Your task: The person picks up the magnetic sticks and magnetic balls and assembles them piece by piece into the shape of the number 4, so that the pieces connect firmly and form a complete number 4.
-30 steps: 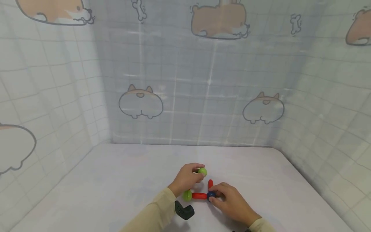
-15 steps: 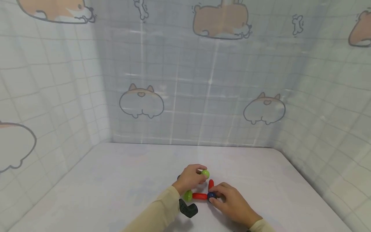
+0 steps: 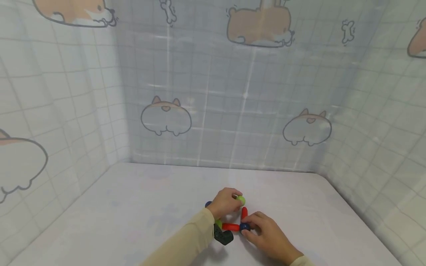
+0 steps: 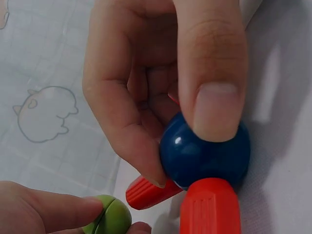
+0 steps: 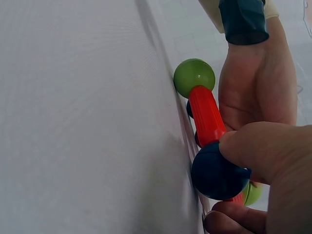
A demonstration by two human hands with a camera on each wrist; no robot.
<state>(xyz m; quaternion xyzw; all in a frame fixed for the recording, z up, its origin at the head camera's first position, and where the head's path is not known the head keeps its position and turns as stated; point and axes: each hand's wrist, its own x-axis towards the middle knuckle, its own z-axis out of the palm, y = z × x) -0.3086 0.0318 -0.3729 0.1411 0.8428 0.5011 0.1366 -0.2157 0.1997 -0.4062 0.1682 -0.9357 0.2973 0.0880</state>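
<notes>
My left hand (image 3: 226, 202) pinches a light green ball (image 3: 241, 200) between thumb and fingers. That ball is just beyond the far end of a red rod (image 3: 244, 213); whether they touch I cannot tell. With thumb and fingers, my right hand (image 3: 269, 234) grips a dark blue ball (image 3: 244, 227). Two red rods join at this ball, the second red rod (image 4: 210, 207) ending in another green ball (image 5: 194, 78). In the left wrist view, the right thumb covers the top of the blue ball (image 4: 204, 151).
Behind the left wrist, another blue ball (image 3: 208, 203) shows in part. A black wrist camera (image 3: 223, 235) on the left arm partly hides the nearer green ball. Pale cloth covers the table (image 3: 149, 214); a curtain with dog drawings (image 3: 213, 122) encloses the back and sides.
My left hand has shifted right with its green ball, toward the far red rod's end. A blue ball has come into view behind the left wrist. The right hand keeps its grip.
</notes>
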